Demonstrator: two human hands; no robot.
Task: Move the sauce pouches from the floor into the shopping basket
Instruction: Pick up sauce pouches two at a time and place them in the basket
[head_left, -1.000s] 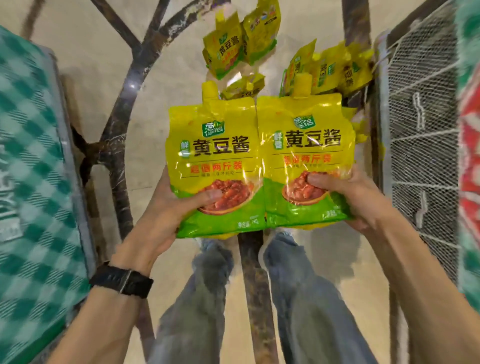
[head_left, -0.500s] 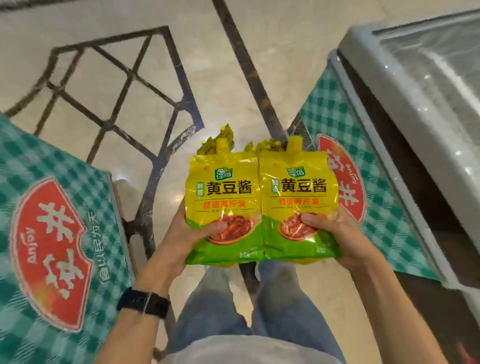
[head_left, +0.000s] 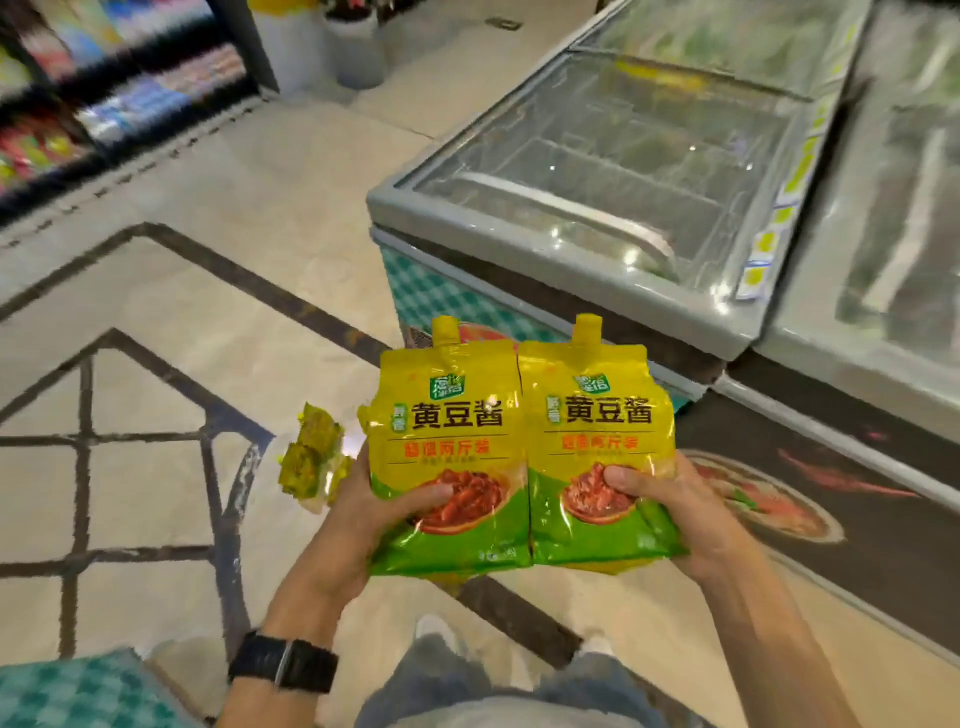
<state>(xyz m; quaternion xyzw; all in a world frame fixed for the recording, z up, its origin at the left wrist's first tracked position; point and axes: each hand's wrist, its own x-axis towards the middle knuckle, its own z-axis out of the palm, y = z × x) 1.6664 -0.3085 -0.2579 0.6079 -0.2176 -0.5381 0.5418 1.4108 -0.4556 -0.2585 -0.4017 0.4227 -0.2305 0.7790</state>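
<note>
Two sauce pouches held up side by side in front of the chest freezer (head_left: 467, 208).

The left hand (head_left: 358, 519) grips the left pouch (head_left: 447, 431) near its bottom, thumb curled over the front. The right hand (head_left: 675, 514) holds the right pouch (head_left: 597, 426) the same way. The two pouches touch edge to edge, spouts up, just before the freezer's near corner. More pouches (head_left: 311, 462) lie on the floor (head_left: 156, 493) left of the freezer, partly hidden by the left hand.
</note>
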